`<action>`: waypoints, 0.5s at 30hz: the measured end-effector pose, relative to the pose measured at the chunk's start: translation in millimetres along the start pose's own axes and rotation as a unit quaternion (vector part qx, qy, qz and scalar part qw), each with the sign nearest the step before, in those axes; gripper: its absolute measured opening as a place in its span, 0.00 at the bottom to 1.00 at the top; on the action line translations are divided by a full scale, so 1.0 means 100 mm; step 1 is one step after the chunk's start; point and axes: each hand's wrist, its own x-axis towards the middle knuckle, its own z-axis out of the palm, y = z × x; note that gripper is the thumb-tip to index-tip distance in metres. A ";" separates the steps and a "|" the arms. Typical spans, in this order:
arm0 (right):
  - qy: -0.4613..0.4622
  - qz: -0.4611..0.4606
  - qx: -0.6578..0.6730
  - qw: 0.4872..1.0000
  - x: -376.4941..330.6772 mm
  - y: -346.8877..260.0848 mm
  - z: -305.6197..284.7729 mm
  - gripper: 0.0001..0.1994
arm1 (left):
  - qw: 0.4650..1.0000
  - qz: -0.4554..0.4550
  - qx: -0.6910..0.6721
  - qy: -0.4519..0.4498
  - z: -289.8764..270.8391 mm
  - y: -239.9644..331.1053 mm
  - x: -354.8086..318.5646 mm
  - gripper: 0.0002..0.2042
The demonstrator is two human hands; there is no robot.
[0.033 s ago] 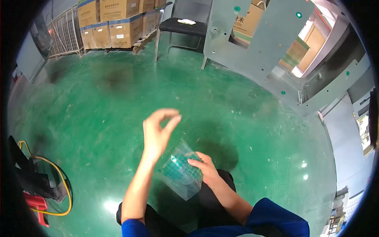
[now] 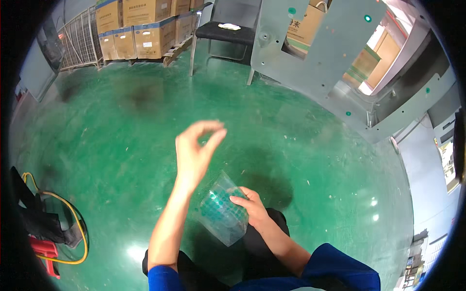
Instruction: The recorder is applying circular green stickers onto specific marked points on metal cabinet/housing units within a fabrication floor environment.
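My right hand point(image 2: 251, 203) grips a clear plastic sheet point(image 2: 219, 220) by its right edge, thumb on top, above my lap. Rows of small round green dots cover much of the sheet, which tilts with one corner pointing up. My left hand point(image 2: 194, 153) is raised over the floor, apart from the sheet. Its thumb and forefinger come together in a pinch, slightly blurred. Whatever lies between those fingertips, if anything, is too small to make out.
A large grey metal panel point(image 2: 320, 60) with cut-outs and a few green dots stands at the far right. Beyond are a black chair point(image 2: 225, 33) and stacked cartons point(image 2: 148, 41) on a pallet. A yellow hose point(image 2: 80, 228) loops by a red object point(image 2: 44, 248) at left.
My left hand has moved slightly up and away from the sheet, still pinched. My right hand and the sheet have hardly moved.
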 end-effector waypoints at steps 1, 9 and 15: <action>-0.007 -0.001 0.004 1.000 0.00 0.02 -0.01 0.14 | 0.999 0.026 -0.019 0.019 0.05 0.16 0.23 0.11; -0.036 -0.008 0.045 0.998 -0.12 0.01 -0.11 0.16 | 0.983 0.110 0.021 0.146 0.59 0.63 1.28 0.19; -0.031 -0.011 0.045 0.998 -0.08 0.06 -0.14 0.17 | 0.977 0.131 0.015 0.167 0.64 0.65 1.45 0.16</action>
